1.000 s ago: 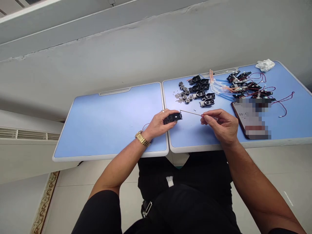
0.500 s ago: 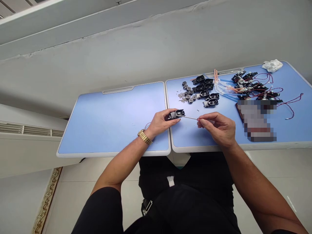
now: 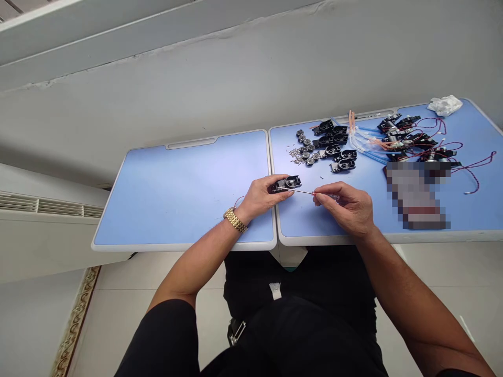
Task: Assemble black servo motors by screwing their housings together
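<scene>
Near the seam between two blue tabletops, my left hand (image 3: 260, 199) grips a black housing (image 3: 292, 182) with a round metal part in it. A gold watch is on my left wrist. My right hand (image 3: 349, 207) pinches the clear and red handle of a screwdriver (image 3: 304, 191). Its thin shaft points left, and the tip lies at the left part of the housing. Whether the tip sits on a screw is too small to tell. A thin red wire shows beside my left hand.
Behind my hands lie small round metal parts (image 3: 309, 148), a pile of screws (image 3: 295, 156) and several black housings (image 3: 343, 165). Farther right are blue and orange tubes (image 3: 369, 153), motors with red wires (image 3: 438, 154), a blurred object (image 3: 416, 199) and crumpled white paper (image 3: 445, 106).
My right hand has shifted slightly left with the screwdriver, and its tip has moved from the middle of the housing to its left part. The view has shifted slightly.
</scene>
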The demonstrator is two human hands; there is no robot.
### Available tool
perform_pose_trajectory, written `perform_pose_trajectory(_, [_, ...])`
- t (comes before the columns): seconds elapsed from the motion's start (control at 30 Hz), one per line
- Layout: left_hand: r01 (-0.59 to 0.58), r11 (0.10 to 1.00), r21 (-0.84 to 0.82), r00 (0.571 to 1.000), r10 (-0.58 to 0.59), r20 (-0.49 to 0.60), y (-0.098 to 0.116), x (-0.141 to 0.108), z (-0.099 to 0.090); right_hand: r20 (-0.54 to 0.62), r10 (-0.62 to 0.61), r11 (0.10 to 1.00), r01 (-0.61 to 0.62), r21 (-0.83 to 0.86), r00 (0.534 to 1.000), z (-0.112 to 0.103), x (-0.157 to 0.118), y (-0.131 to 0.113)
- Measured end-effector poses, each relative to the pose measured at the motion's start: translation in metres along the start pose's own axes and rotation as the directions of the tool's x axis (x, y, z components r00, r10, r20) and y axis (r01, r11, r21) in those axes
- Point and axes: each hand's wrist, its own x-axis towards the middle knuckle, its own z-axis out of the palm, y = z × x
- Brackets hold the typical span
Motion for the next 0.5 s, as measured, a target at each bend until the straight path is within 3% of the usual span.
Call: perform_pose_trajectory(0.5, [-0.004,1.0,0.005,1.0,0.004,-0.01,0.004,-0.0003,0.0,-0.004,-0.043,0.998,0.043,-0.05,0.999,0.0005,-0.0019,0.0064])
